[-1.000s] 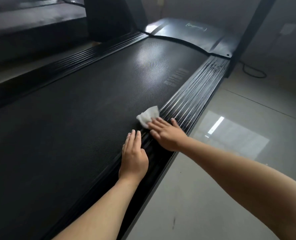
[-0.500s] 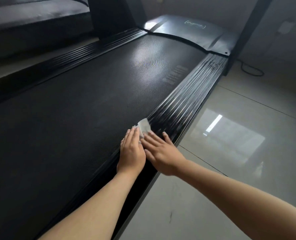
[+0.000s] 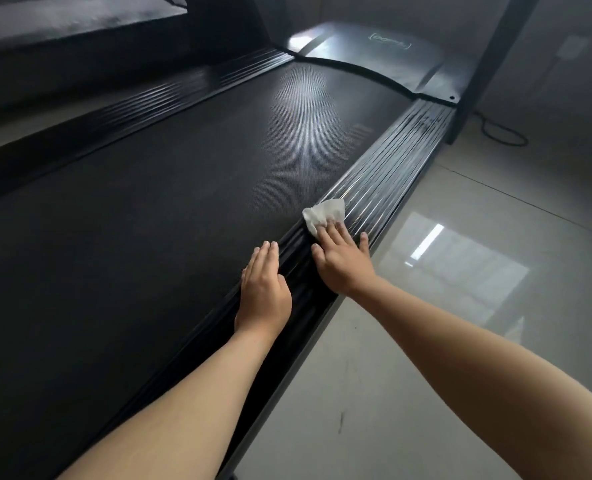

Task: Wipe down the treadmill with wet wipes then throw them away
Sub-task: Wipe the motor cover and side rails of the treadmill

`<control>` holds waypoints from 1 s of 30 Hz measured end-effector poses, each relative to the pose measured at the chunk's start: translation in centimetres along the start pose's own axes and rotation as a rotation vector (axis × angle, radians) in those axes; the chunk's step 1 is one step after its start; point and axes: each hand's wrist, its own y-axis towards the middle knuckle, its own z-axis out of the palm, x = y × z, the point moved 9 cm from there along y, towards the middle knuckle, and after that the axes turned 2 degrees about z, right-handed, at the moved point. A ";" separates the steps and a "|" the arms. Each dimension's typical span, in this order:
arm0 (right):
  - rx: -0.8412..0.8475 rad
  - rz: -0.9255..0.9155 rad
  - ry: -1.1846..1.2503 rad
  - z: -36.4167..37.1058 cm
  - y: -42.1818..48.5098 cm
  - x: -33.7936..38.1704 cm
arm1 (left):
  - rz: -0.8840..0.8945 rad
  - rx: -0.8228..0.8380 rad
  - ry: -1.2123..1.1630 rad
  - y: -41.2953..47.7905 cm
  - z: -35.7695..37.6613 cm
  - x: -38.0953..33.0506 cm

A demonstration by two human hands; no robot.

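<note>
Forward slides the right hand (image 3: 343, 263), flat-fingered on the wet wipe (image 3: 323, 212), left hand (image 3: 265, 292) flat and empty: mid-wipe, with the side rail (image 3: 388, 178) farther up probably next.

The left hand (image 3: 263, 292) and right hand (image 3: 343, 263) are bare, and both forearms (image 3: 183, 403) are bare to the frame's edge

From here I count 1 treadmill (image 3: 183, 202), 1 white wipe (image 3: 324, 214), 2 hands, L hand (image 3: 263, 289) & R hand (image 3: 343, 261), plus 1 floor cable (image 3: 502, 136).
</note>
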 end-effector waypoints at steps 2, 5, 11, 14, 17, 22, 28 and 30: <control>0.020 -0.104 -0.033 0.7 -1.1 2.4 | 0.003 -0.002 -0.020 0.1 -0.1 0.0; 0.059 -0.340 -0.076 2.1 -3.9 6.0 | 0.004 -0.015 -0.039 0.2 -0.2 0.0; -0.061 -0.395 -0.037 2.1 -7.1 4.6 | 0.032 -0.009 -0.043 0.0 -0.2 -0.1; -0.111 -0.110 0.105 2.5 -7.3 0.1 | 0.075 0.010 -0.039 -0.2 -0.3 -0.7; -0.173 0.054 0.509 3.5 -8.2 -1.5 | 0.206 0.061 0.009 -1.0 -0.5 -2.4; -0.337 0.121 1.278 5.3 -9.8 -0.5 | 0.443 0.257 0.316 -5.3 1.5 -4.5; -0.009 0.523 1.634 14.9 -12.9 -1.4 | 0.325 0.337 0.481 -7.8 2.2 -3.3; 0.108 0.577 1.719 17.4 -13.9 -1.0 | 0.314 0.337 0.444 -7.4 2.0 -3.2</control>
